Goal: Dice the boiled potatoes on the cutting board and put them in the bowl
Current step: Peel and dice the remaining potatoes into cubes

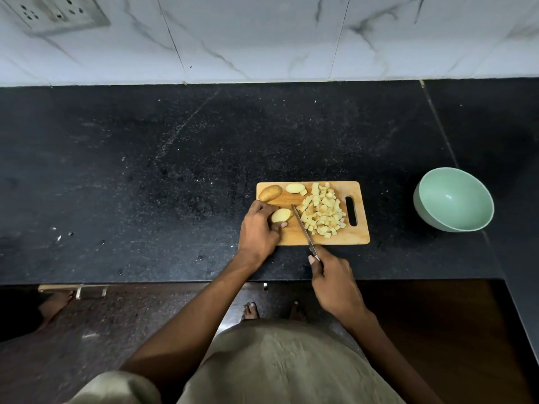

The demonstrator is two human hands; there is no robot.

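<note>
— Wooden cutting board (358, 237) lies on the black stone counter (145, 170), handle slot to the right. What do you log for the potatoes?

— I note three larger pieces. A skin-on piece (270, 192) sits at the far left corner of the board; a pale cut piece (295, 188) lies just right of it. A potato half (281, 215) rests at the board's left edge, and my left hand (258, 231) grips it, fingers curled over its left side, thumb against its near side.

— And the diced pile?

— The cubes (322, 212) fill the middle and right of the board, up to the handle slot. All cubes I see are on the board.

— Right hand?

— My right hand (335, 284) is clenched round the handle of the knife (303, 228), off the near edge of the board. The blade runs diagonally, tip between the held half and the cubes. I cannot tell whether the edge touches the board.

— Bowl?

— The pale green bowl (453, 199) stands on the counter, well to the right of the board, apart from it. Its inside shows only green.
</note>
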